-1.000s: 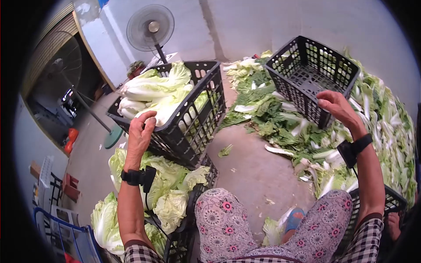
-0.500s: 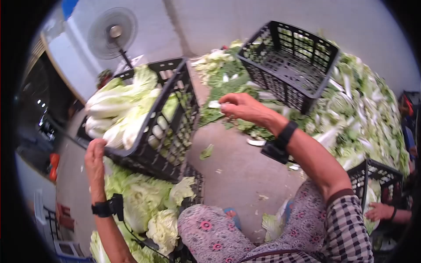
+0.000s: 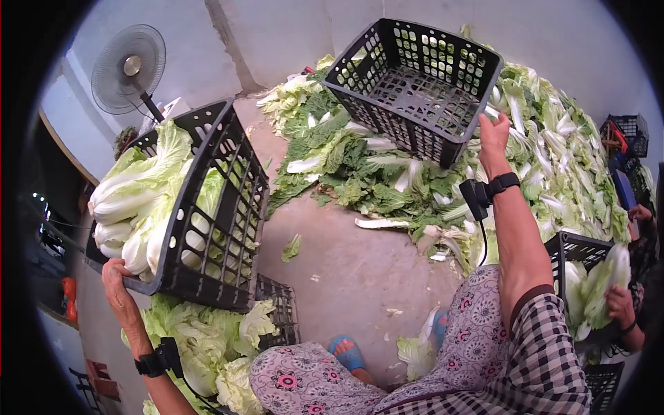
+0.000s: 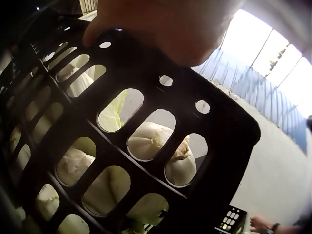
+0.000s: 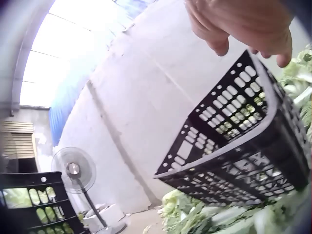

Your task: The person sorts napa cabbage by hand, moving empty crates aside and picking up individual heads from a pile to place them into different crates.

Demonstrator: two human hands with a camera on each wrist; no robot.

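In the head view my left hand [image 3: 122, 287] grips the near corner rim of a black plastic crate [image 3: 214, 238] heaped with napa cabbages [image 3: 138, 200]. The left wrist view has that hand [image 4: 161, 27] over the rim, and pale cabbage butts [image 4: 151, 139] show through the slots. My right hand [image 3: 494, 142] is at the near right corner of a second black crate [image 3: 408, 128], which is empty. From the right wrist, the fingers [image 5: 221, 45] hang loosely spread just above that crate's rim [image 5: 234, 146].
Loose cabbage leaves [image 3: 553, 166] pile along the wall around the empty crate. More cabbages [image 3: 200, 339] lie below the full crate. A standing fan [image 3: 131, 66] is at back left. Another person's hand [image 3: 620, 304] holds a cabbage [image 3: 598, 283] beside a crate [image 3: 577, 252] at right.
The head view has turned right. My right hand swung left toward the full crate, then back to the empty crate's corner. My left hand stays by the full crate's rim.
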